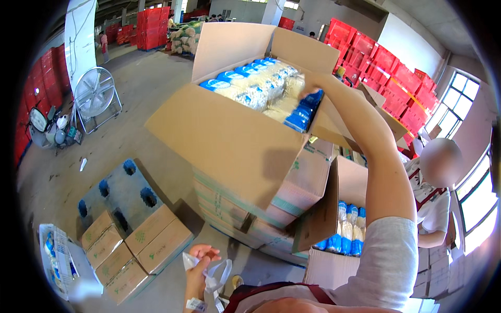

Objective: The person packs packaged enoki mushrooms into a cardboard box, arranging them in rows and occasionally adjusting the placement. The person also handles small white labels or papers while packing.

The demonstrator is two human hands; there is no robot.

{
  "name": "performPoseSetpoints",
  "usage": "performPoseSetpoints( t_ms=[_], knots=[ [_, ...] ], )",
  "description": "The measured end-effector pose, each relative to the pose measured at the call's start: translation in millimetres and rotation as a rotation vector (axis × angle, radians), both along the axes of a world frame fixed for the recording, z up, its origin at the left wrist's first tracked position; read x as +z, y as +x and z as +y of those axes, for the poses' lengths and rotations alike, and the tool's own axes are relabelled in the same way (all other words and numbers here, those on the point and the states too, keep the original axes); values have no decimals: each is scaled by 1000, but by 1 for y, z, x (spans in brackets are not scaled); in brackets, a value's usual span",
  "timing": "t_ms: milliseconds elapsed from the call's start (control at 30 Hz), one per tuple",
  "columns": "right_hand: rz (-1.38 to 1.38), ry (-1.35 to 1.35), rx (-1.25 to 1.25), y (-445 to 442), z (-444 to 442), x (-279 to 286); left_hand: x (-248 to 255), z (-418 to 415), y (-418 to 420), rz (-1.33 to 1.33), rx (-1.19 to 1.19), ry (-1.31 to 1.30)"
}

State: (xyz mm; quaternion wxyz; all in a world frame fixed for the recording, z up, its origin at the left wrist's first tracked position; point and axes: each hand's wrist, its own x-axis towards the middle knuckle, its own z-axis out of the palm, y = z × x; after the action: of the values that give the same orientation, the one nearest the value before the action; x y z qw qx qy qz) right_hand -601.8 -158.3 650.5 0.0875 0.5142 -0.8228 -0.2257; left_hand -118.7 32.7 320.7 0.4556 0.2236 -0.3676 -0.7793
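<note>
My right hand [313, 83] reaches into the far right side of an open cardboard carton [235, 137] on top of a stack. Its fingers are at the packs of pale enoki mushrooms [250, 84] in clear and blue plastic; whether they grip one is unclear. The packs lie in rows, and those near my right hand sit lower. Low in the view, my left hand [200, 261] holds a white plastic strip [217, 276] that hangs in loops. A second open carton [332, 266] with upright mushroom packs [348, 231] stands under my right arm.
Closed cartons [135, 246] sit on a blue plastic pallet [129, 187] at left, beside a white basket [58, 262]. A large fan [94, 92] stands behind. Another person [430, 199] is at right. Red crates [383, 74] are stacked along the back.
</note>
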Motion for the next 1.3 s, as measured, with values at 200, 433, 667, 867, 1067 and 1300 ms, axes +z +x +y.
performPoseSetpoints(
  t_ms=[200,433,667,867,1067,1300],
  knots=[
    [-83,-286,17,-109,-36,-59,-25,-15,10,13,38,79],
    [-179,-229,-136,-154,-43,-83,-44,-36,-2,-1,0,144],
    [63,-365,34,-107,-32,-76,-11,-28,-24,-1,4,138],
    [-555,-942,104,-63,27,-43,20,-7,-57,91,-206,-68],
    [-2619,-967,380,57,189,-31,53,5,-95,133,-526,-329],
    [-2425,-1042,129,123,379,-178,162,58,-194,341,-637,-320]
  ],
)
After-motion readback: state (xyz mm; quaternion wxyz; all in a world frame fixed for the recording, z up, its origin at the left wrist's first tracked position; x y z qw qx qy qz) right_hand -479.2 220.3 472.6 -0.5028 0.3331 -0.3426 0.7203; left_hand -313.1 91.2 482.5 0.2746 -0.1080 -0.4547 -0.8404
